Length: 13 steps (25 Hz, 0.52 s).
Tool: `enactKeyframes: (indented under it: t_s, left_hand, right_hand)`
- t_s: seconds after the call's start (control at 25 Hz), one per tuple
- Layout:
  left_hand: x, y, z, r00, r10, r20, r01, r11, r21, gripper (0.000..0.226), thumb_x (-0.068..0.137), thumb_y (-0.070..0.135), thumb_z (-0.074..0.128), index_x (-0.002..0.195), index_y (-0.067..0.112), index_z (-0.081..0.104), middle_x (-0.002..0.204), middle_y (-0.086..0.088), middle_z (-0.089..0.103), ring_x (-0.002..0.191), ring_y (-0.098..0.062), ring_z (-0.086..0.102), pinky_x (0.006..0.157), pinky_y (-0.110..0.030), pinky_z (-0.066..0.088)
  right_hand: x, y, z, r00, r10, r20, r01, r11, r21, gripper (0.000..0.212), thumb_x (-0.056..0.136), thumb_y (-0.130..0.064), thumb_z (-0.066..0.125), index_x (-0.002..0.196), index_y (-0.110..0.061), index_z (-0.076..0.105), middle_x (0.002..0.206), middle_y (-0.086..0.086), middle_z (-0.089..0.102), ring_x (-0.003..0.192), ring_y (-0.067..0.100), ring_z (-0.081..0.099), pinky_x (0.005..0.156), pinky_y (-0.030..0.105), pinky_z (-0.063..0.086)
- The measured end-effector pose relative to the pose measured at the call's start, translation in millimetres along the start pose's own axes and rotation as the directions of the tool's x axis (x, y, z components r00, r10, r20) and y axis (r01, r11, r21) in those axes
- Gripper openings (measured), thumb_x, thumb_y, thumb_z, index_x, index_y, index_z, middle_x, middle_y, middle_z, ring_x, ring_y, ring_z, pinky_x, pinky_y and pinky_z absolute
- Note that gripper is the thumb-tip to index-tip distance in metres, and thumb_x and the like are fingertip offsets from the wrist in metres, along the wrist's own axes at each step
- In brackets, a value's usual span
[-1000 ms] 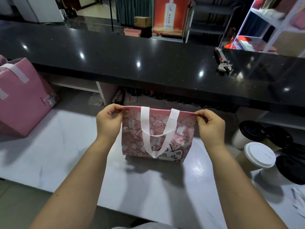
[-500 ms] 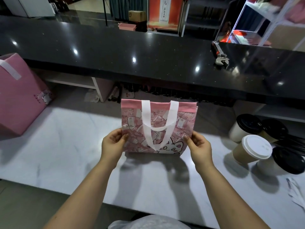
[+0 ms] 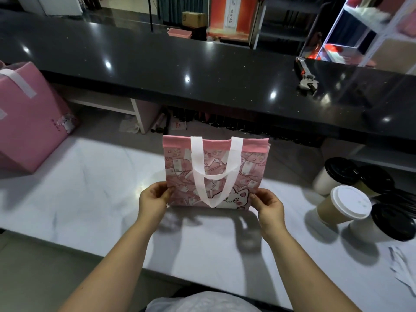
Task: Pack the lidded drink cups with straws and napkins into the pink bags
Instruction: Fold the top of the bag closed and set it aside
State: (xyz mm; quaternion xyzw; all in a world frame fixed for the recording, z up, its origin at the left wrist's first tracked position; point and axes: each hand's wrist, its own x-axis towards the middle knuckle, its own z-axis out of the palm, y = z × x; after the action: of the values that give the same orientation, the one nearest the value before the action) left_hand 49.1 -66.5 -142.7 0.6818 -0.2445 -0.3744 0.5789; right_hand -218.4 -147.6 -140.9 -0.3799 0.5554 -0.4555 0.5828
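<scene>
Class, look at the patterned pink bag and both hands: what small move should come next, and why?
Probably spread the bag's base open so it stands. The patterned pink bag is flat and closed, with the left hand and right hand pinching its bottom corners. The lidded cups, such as the white-lidded cup, wait unpacked on the marble counter to the right.

At twelve o'clock from my hands I see the pink bag (image 3: 216, 172), printed with pale cards and a white cat, with white handles (image 3: 215, 174). At nine o'clock, a plain pink bag (image 3: 29, 122). At three o'clock, a tan cup (image 3: 337, 210) with a white lid; its neighbours have black lids (image 3: 342, 171). The counter (image 3: 90, 199) is white marble.
</scene>
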Motion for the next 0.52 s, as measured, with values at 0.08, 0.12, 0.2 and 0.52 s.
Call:
enactKeyframes:
  t_s: [0.08,0.12,0.2,0.52]
  left_hand:
    - [-1.3,-2.6,-2.9,1.0,0.002,-0.004,-0.002,1.0,-0.002,0.012,0.086,0.0,0.067,0.091,0.01,0.069,0.088,-0.005,0.073,0.079,-0.021,0.067,0.075,-0.033,0.055]
    - [-4.4,-4.3,-4.3,1.0,-0.003,-0.017,0.004,1.0,0.02,0.013,0.085,0.0,0.068,0.09,0.013,0.07,0.089,-0.004,0.073,0.082,-0.021,0.068,0.078,-0.034,0.056]
    - [-14.2,-5.4,-4.4,0.998,-0.007,-0.066,0.011,0.999,0.05,0.014,0.085,0.001,0.068,0.087,0.015,0.07,0.088,-0.002,0.073,0.08,-0.018,0.069,0.079,-0.032,0.057]
    - [-51.5,39.7,-62.6,0.865,0.05,-0.5,-0.162,0.97,-0.183,0.007,0.082,0.001,0.07,0.085,0.008,0.068,0.066,0.007,0.071,0.06,-0.001,0.064,0.054,-0.014,0.051]
  right_hand:
    - [1.4,0.5,-1.2,1.0,-0.01,0.009,0.011,0.999,-0.043,0.016,0.084,0.005,0.064,0.084,-0.011,0.066,0.085,0.009,0.07,0.084,0.027,0.065,0.084,0.039,0.054]
    - [0.5,1.1,-2.0,1.0,-0.01,0.017,0.011,0.997,-0.071,0.016,0.083,0.004,0.066,0.085,-0.011,0.067,0.086,0.009,0.071,0.085,0.026,0.065,0.082,0.038,0.054]
    - [-4.5,-0.9,0.1,0.999,-0.036,0.011,0.037,0.994,-0.105,0.016,0.083,0.003,0.067,0.084,-0.012,0.067,0.085,0.007,0.071,0.084,0.024,0.065,0.075,0.029,0.054]
    - [-16.7,-64.9,106.5,0.949,-0.17,0.265,0.145,0.983,0.109,0.016,0.085,0.002,0.064,0.084,-0.014,0.066,0.079,-0.001,0.068,0.074,0.01,0.062,0.072,0.027,0.054]
